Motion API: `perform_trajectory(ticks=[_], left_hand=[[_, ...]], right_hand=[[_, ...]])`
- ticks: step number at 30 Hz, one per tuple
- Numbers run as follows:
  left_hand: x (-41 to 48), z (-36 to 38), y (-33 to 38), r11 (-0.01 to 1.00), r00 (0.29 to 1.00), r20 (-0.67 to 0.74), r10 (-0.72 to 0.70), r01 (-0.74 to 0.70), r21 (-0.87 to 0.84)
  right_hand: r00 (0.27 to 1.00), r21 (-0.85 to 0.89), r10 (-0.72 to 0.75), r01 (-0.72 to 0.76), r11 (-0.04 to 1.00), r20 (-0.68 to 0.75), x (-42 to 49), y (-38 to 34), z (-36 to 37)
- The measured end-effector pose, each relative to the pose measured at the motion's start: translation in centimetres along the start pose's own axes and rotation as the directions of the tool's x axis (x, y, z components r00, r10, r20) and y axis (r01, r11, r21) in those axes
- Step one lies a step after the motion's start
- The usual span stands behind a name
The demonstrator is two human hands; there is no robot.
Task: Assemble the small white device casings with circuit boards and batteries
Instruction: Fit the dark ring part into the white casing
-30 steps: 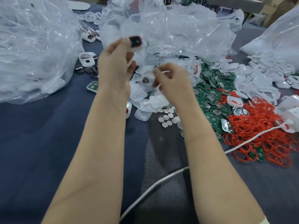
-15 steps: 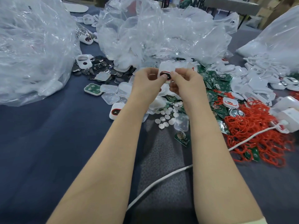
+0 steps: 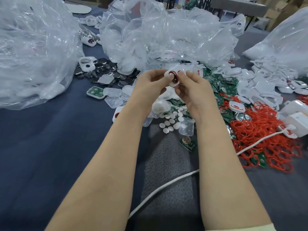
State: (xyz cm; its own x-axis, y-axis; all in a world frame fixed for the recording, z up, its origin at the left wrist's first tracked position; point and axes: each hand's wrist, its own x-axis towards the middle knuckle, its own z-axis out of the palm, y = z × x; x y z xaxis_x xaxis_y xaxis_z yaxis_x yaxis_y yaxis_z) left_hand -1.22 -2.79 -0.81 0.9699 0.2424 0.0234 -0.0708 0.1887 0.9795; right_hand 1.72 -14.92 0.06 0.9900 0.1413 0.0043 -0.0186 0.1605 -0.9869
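head view, blue tablecloth (image 3: 50, 147), plastic bags (image 3: 166, 35), casing (image 3: 174, 80)

I am in a workshop where little things get put together by hand: my table (image 3: 41, 147) is heaped with white shells (image 3: 260, 90), green boards (image 3: 215, 80), red loops (image 3: 266, 130) and big clear bags (image 3: 166, 34), and cardboard boxes (image 3: 283, 7) stand behind

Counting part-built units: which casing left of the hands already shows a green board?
The casing at the left end of the clear covers; the two-hole casing behind it shows none.
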Motion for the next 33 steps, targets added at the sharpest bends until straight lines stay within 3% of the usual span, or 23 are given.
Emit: perform_trajectory(ticks=[12, 18, 23, 27, 33], left_hand=[[-0.1, -0.1, 0.3, 0.994, 0.998, -0.026, -0.057, 0.055, -0.091], [-0.1, 0.4, -0.2, 0.987, 0.996, -0.082, 0.044, -0.030, 0.159], [-0.1, 0.2, 0.0, 0.999, 0.998, -0.048, -0.038, 0.038, 0.002], [-0.3, 0.2, 0.2, 0.992, 0.995, 0.009, -0.096, 0.096, -0.082], [-0.6, 1.3, 0.0, 0.985, 0.996, -0.084, -0.034, 0.048, 0.167]], right_hand=[[1.000, -0.023, -0.017, 0.017, 1.000, 0.004, 0.0, 0.1, 0.0], [0.997, -0.141, -0.077, 0.072, 0.987, -0.026, 0.1, 0.4, 0.2], [0.999, -0.073, -0.015, 0.012, 0.997, -0.036, 0.2, 0.2, 0.1], [0.999, -0.127, -0.019, 0.016, 0.992, -0.029, 0.1, 0.1, -0.2], [1.000, -0.161, -0.005, 0.008, 0.987, 0.015, 0.1, 0.4, -0.2]])
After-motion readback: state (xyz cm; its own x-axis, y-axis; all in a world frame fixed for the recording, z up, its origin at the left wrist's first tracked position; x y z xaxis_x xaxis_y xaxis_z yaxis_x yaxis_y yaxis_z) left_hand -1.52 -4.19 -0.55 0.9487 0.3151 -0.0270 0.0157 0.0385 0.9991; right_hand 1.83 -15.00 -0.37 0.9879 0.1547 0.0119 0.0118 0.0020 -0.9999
